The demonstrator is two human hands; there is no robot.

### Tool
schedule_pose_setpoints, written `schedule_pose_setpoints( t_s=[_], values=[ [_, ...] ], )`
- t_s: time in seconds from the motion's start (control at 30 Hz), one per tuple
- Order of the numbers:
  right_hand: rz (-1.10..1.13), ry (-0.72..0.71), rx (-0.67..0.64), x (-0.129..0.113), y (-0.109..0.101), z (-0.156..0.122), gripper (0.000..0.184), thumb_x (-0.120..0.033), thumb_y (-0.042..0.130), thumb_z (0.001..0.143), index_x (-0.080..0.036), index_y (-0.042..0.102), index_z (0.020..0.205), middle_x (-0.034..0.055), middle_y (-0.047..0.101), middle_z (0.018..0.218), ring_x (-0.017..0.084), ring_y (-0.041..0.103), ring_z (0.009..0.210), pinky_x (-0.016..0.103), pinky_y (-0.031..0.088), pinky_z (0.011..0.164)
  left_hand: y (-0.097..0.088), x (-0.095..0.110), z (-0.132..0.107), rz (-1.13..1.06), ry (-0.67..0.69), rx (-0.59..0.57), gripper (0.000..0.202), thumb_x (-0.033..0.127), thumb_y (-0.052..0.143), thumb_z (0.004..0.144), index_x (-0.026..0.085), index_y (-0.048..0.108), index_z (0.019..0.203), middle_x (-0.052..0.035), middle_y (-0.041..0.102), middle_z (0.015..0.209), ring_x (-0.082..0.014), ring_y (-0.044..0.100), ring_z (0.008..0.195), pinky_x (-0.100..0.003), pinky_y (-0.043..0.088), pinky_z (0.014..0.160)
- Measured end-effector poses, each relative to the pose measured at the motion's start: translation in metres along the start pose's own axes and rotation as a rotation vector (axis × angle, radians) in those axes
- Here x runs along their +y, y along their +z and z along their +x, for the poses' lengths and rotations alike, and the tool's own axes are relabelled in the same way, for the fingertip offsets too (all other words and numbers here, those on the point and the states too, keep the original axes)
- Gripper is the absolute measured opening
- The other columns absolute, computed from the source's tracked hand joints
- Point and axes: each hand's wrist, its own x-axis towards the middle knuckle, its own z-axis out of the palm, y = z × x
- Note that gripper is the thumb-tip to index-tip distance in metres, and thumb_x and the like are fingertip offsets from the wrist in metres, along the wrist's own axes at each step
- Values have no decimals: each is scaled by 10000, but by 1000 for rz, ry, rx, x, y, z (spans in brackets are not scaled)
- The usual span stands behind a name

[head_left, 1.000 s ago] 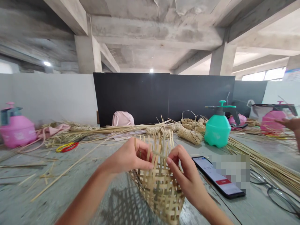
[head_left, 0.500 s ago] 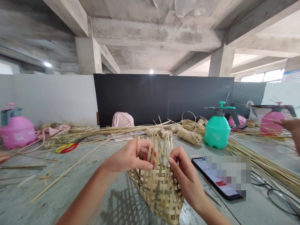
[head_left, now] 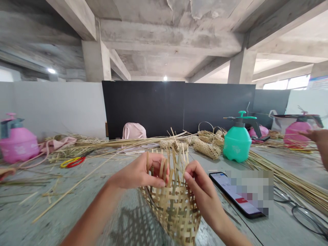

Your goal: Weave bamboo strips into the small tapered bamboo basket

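Observation:
In front of me a partly woven bamboo basket point(head_left: 176, 212) tilts over the table, its loose strip ends sticking up along the top edge. My left hand point(head_left: 145, 171) is at the upper left of the weave, its fingers curled among the upright bamboo strips point(head_left: 162, 168), thumb toward the rim. At the right edge my right hand point(head_left: 202, 186) pinches a bamboo strip point(head_left: 185, 164) between thumb and forefinger. Part of the left fingers is hidden behind strips.
To the right lie a phone point(head_left: 235, 194) and eyeglasses point(head_left: 302, 213). A green spray bottle point(head_left: 237, 143) stands behind them, near finished woven pieces point(head_left: 207, 148). Scissors point(head_left: 73, 161) and a pink spray bottle point(head_left: 19, 143) are at left. Other people's hands show at both edges.
My left fingers have shifted slightly among the strips, and a strip there leans differently. My right hand keeps its pinch almost in place. A hand at the far left reaches further in.

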Motion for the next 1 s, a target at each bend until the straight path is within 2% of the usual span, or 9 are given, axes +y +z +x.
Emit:
schedule_pose_setpoints(
  t_s=[0.17, 0.33, 0.4, 0.5, 0.6, 0.67, 0.73, 0.83, 1.0],
  values=[
    [-76, -46, 7, -1, -2, 3, 145, -262, 433, 864, -217, 455, 728, -16, 415, 680, 136, 393, 616, 262, 348, 556, 5, 0, 1, -61, -82, 110, 268, 141, 696, 633, 153, 520, 834, 22, 607, 660, -89, 515, 566, -222, 370, 536],
    [-150, -92, -5, -1, -4, 4, 169, -264, 445, 854, -215, 447, 692, -21, 415, 668, 138, 392, 617, 269, 328, 569, 9, -1, 5, -134, -92, 218, 293, 90, 715, 566, 166, 455, 675, 51, 579, 576, -71, 504, 507, -201, 360, 488],
    [-168, -94, 15, -1, -5, 4, 180, -266, 446, 852, -216, 438, 679, -21, 414, 663, 139, 392, 616, 272, 325, 574, 11, 0, 6, -113, -101, 266, 291, 84, 720, 546, 162, 450, 623, 45, 571, 573, -78, 516, 525, -203, 371, 495],
    [-171, -73, 32, 0, -5, 5, 175, -266, 433, 858, -217, 437, 691, -18, 422, 668, 141, 401, 617, 278, 331, 583, 13, 2, 7, -36, -91, 344, 264, 77, 727, 527, 147, 475, 567, 14, 573, 636, -113, 556, 647, -214, 403, 549],
    [-174, -49, 38, 2, -6, 6, 163, -265, 433, 857, -217, 447, 702, -15, 435, 673, 141, 408, 618, 281, 339, 588, 14, 3, 8, 35, -39, 372, 256, 90, 740, 518, 135, 488, 524, 6, 556, 711, -95, 526, 623, -217, 395, 539],
    [-185, -58, 39, 4, -7, 8, 168, -262, 455, 845, -215, 446, 684, -18, 433, 655, 140, 406, 608, 279, 335, 578, 15, 2, 9, 60, -40, 377, 255, 113, 752, 518, 138, 500, 542, 27, 539, 643, -73, 476, 531, -214, 362, 488],
    [-201, -82, 27, 5, -9, 10, 174, -255, 480, 826, -212, 451, 660, -21, 429, 638, 140, 406, 603, 278, 332, 574, 14, -1, 10, 51, -57, 395, 260, 124, 761, 519, 147, 540, 655, 49, 530, 568, -79, 471, 500, -212, 350, 472],
    [-215, -98, 1, 4, -11, 12, 178, -238, 504, 804, -207, 460, 634, -22, 426, 639, 135, 411, 600, 277, 337, 578, 13, -7, 12, 24, -46, 417, 315, 138, 763, 525, 155, 558, 763, 56, 536, 570, -80, 479, 486, -206, 352, 459],
    [-213, -102, -17, -3, -11, 12, 207, -234, 500, 800, -203, 438, 604, -22, 410, 655, 133, 424, 606, 274, 353, 581, 10, -13, 12, -38, 19, 412, 248, 140, 751, 519, 141, 513, 588, 43, 520, 639, -58, 469, 481, -194, 360, 439]
  ],
)
